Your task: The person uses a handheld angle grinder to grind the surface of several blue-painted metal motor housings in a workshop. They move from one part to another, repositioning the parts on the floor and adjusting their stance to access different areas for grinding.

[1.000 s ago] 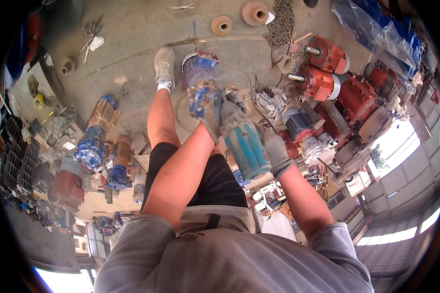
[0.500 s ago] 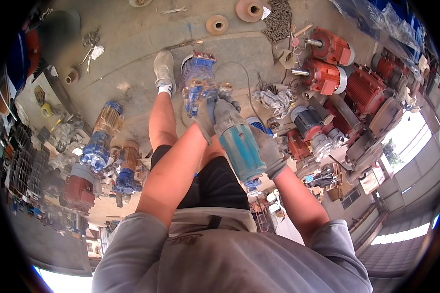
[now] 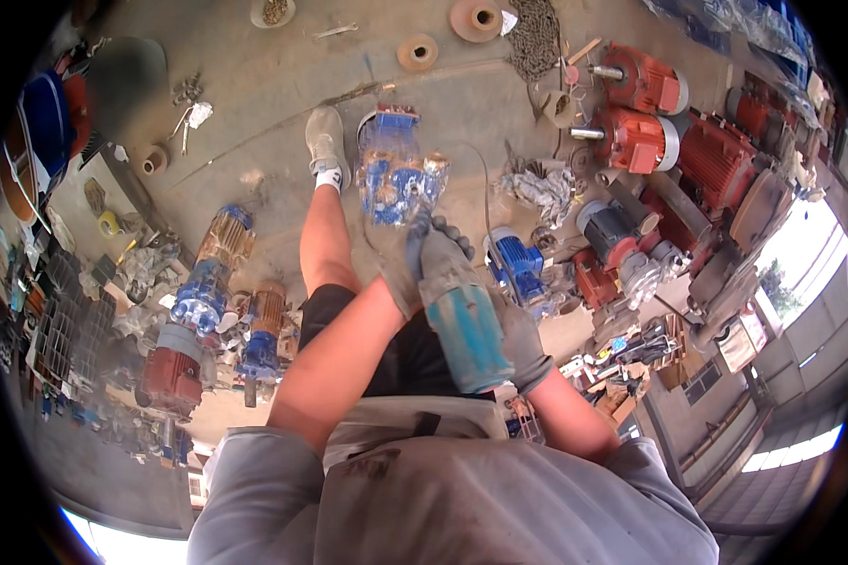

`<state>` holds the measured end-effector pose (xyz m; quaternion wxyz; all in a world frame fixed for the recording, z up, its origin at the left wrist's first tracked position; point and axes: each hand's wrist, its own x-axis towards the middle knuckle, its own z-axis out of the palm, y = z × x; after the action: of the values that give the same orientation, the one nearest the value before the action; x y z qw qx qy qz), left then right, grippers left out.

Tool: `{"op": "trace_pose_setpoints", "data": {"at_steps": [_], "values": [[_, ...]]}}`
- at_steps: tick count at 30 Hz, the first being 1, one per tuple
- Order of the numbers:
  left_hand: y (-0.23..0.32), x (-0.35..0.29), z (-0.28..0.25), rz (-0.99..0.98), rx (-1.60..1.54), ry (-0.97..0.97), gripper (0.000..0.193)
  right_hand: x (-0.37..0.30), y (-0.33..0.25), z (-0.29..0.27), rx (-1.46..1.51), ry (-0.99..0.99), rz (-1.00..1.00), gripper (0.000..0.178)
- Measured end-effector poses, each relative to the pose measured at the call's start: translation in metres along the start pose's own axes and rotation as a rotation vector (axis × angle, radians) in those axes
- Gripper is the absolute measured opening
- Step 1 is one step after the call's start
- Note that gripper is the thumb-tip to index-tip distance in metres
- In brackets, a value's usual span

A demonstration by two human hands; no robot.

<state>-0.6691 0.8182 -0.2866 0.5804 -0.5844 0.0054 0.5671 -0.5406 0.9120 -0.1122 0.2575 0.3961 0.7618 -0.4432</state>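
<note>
In both gloved hands I hold a power tool with a teal rear housing (image 3: pixel 469 341) and a grey front, low before my body. My left hand (image 3: pixel 403 275) is closed around the front part, dark glove fingers wrapping its nose. My right hand (image 3: pixel 526 350) grips the tool's right side, its fingers mostly hidden behind the housing. Just beyond the nose, a worn blue geared motor (image 3: pixel 391 174) lies on the floor beside my shoe (image 3: pixel 326 141). Whether the tool's tip touches the motor, I cannot tell.
Several red motors (image 3: pixel 639 141) lie to the right, with a smaller blue motor (image 3: pixel 518 264) nearer. At left are blue-and-brown geared motors (image 3: pixel 212 268). A chain (image 3: pixel 535 38), flanged discs (image 3: pixel 417 52) and a spanner (image 3: pixel 336 31) lie on the far floor. A cable (image 3: pixel 485 179) curves beside the tool.
The tool and both hands have come back toward my body, away from the blue geared motor. More of that motor's near end now shows.
</note>
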Motion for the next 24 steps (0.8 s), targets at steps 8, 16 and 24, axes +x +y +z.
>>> {"op": "trace_pose_setpoints", "data": {"at_steps": [8, 16, 24], "values": [[-0.019, 0.011, -0.106, 0.073, 0.12, 0.182, 0.039, -0.056, 0.074, 0.073, 0.019, -0.132, 0.217, 0.06], [-0.008, 0.019, -0.104, 0.093, 0.112, 0.161, 0.037, -0.038, 0.093, 0.088, 0.002, -0.142, 0.146, 0.059], [-0.013, 0.024, -0.119, 0.138, 0.047, 0.08, 0.035, -0.028, 0.09, 0.071, -0.175, -0.182, 0.062, 0.051]]}}
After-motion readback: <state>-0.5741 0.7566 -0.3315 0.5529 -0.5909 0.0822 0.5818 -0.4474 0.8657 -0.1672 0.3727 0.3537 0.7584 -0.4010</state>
